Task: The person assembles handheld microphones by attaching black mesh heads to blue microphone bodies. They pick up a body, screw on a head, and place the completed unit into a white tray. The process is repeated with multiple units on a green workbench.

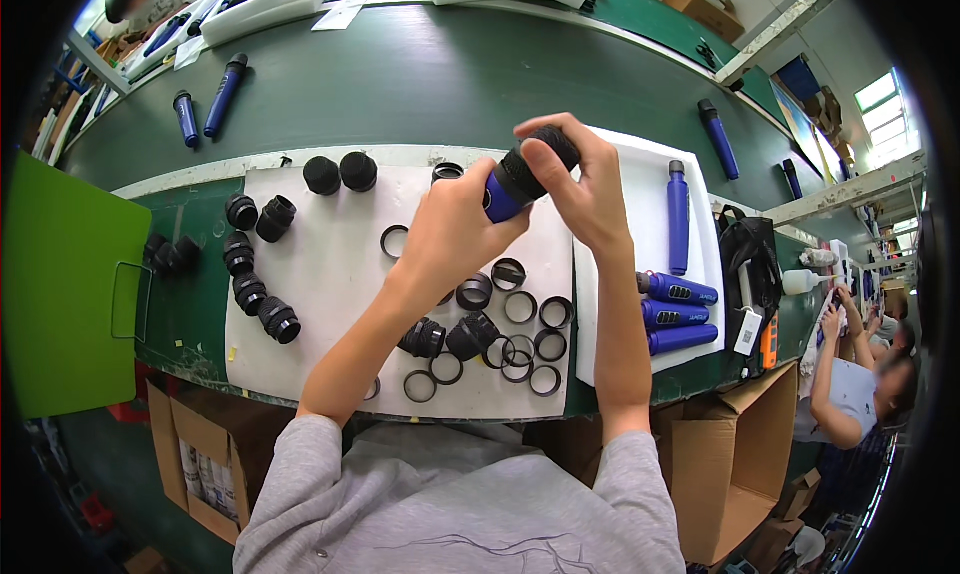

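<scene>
Above the white work sheet [330,274], my left hand [450,219] is wrapped round the blue body of a handheld microphone [512,184], tilted up to the right. My right hand [590,189] grips its black head end, thumb and fingers round it. Below my hands lie several thin black rings [520,306], among them ribbed black microphone heads [472,335]. More black heads [279,319] form a curved row on the left. Two black caps [358,171] stand at the sheet's far side. In a white foam tray [648,174] by my right forearm are several blue microphones [678,219].
Blue microphones [226,95] also lie on the dark green surface [400,84] beyond. A bright green panel [70,294] stands at left. Right of the tray is a black bag [750,259]. Open cardboard boxes [700,474] flank me below. Another person [850,389] is at right.
</scene>
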The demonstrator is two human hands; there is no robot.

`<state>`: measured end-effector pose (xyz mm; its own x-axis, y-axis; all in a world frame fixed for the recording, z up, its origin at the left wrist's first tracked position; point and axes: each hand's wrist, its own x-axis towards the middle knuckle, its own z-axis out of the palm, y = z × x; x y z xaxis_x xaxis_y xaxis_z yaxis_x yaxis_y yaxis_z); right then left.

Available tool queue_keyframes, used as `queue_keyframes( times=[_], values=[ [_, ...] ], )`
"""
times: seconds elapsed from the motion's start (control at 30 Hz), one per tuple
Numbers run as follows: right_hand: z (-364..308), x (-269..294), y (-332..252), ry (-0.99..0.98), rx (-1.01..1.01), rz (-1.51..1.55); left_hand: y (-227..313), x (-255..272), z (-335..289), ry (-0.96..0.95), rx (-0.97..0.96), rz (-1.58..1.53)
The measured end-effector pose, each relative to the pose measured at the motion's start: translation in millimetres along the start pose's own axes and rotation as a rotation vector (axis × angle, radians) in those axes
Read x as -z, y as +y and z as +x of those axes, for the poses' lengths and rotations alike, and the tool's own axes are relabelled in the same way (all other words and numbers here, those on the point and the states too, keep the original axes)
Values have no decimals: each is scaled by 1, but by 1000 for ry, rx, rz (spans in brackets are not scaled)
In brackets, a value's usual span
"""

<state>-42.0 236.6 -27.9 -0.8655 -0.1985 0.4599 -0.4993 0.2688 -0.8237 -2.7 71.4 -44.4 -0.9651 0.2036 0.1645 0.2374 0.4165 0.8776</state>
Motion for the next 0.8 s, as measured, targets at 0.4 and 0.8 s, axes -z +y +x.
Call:
queue_keyframes(
  times=[0.4,0.8],
  values=[
    [-3,1,-9,-114,34,140,-1,40,9,-743,407,-663],
    [2,11,1,-115,93,240,-16,34,14,-563,231,-701]
  ],
)
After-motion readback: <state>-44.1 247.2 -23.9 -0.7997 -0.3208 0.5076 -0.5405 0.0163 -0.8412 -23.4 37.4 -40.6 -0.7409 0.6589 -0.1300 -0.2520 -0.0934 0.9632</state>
